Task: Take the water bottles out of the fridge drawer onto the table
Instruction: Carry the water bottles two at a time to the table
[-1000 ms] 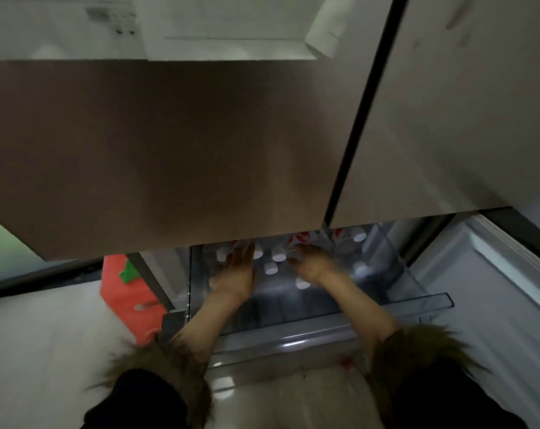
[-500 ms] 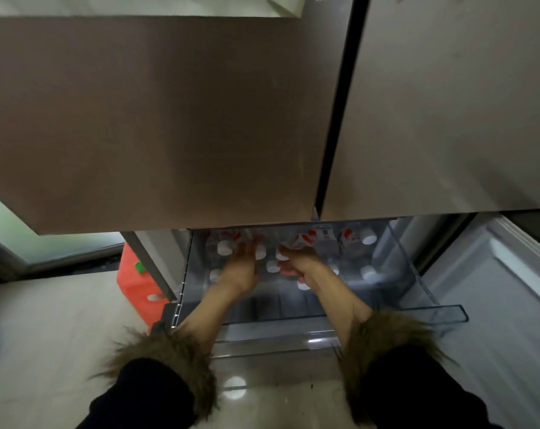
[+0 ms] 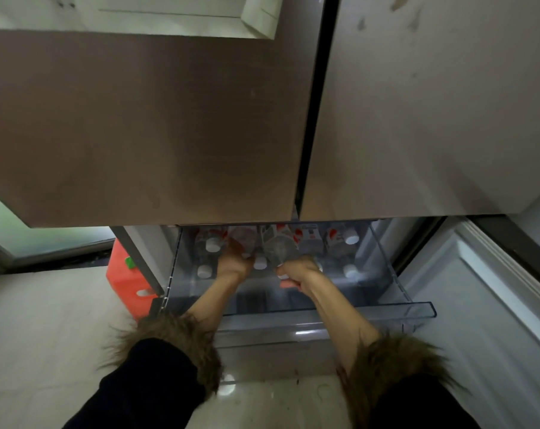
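The clear fridge drawer [image 3: 417, 308] is pulled out below the two brown fridge doors. Several water bottles with white caps and red-white labels lie inside it, caps toward me, such as one at the left [image 3: 211, 243] and one at the right [image 3: 344, 236]. My left hand [image 3: 233, 263] grips a bottle [image 3: 243, 238] by its neck end. My right hand [image 3: 296, 270] grips the neck of another bottle [image 3: 278, 246], which is raised above the rest.
The left fridge door [image 3: 144, 128] and right fridge door [image 3: 432, 119] overhang the drawer's back. An orange-red box [image 3: 124, 283] stands on the pale floor at the left. An open lower door panel [image 3: 491, 305] flanks the drawer on the right.
Both hands went from lying over the bottle caps to closing round a bottle each. The right hand's bottle has lifted out of the row.
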`<state>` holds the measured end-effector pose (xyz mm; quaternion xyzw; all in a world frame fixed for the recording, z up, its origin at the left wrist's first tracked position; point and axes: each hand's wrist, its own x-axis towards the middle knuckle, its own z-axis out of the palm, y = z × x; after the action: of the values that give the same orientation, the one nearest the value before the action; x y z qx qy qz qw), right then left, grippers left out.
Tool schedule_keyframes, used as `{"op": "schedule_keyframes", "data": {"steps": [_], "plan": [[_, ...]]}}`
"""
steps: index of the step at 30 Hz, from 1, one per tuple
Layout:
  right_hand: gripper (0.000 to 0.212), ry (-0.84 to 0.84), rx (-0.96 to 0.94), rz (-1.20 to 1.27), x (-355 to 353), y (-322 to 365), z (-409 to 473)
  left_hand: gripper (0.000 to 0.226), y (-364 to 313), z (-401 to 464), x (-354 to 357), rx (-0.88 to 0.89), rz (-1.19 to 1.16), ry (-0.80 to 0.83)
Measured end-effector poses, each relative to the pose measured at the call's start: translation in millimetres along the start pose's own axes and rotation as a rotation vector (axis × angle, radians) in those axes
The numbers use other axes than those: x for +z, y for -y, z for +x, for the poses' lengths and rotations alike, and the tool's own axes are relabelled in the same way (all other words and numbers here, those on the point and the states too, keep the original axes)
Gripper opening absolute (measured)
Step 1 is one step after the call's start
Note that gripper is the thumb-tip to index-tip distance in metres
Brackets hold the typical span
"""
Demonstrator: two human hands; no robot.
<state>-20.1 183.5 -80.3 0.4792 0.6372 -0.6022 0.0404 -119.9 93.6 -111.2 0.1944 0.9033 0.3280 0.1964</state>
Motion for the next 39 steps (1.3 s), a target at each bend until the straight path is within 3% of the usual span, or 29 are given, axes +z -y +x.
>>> {"op": "schedule_keyframes", "data": {"steps": [4, 12, 18, 21, 24, 29, 34, 39], "plan": [[0.025, -0.158, -0.047, -0.310, -9, -3, -13, 0.044, -3, -31, -17, -0.048, 0.092, 0.006], [0.042, -0.422, -0.330, -0.627, -24, 3, -80, 0.048, -14, -89, -57, 0.096, 0.144, -0.129], [0.035, -0.508, -0.608, -0.622, -25, 13, -117, 0.034, -23, -107, -98, 0.284, 0.167, -0.236], [0.028, -0.520, -0.703, -0.676, -22, 21, -135, 0.026, -23, -117, -109, 0.339, 0.216, -0.212], [0.025, -0.542, -0.742, -0.741, -19, 23, -152, 0.024, -9, -136, -100, 0.381, 0.281, -0.186], [0.027, -0.576, -0.765, -0.795, -20, 11, -172, 0.020, -6, -157, -110, 0.510, 0.234, -0.281], [0.022, -0.614, -0.817, -0.726, -23, 13, -196, 0.024, -27, -176, -139, 0.681, 0.165, -0.382], [0.025, -0.695, -0.918, -0.629, -32, 31, -220, 0.026, -43, -197, -167, 0.720, 0.088, -0.443]]}}
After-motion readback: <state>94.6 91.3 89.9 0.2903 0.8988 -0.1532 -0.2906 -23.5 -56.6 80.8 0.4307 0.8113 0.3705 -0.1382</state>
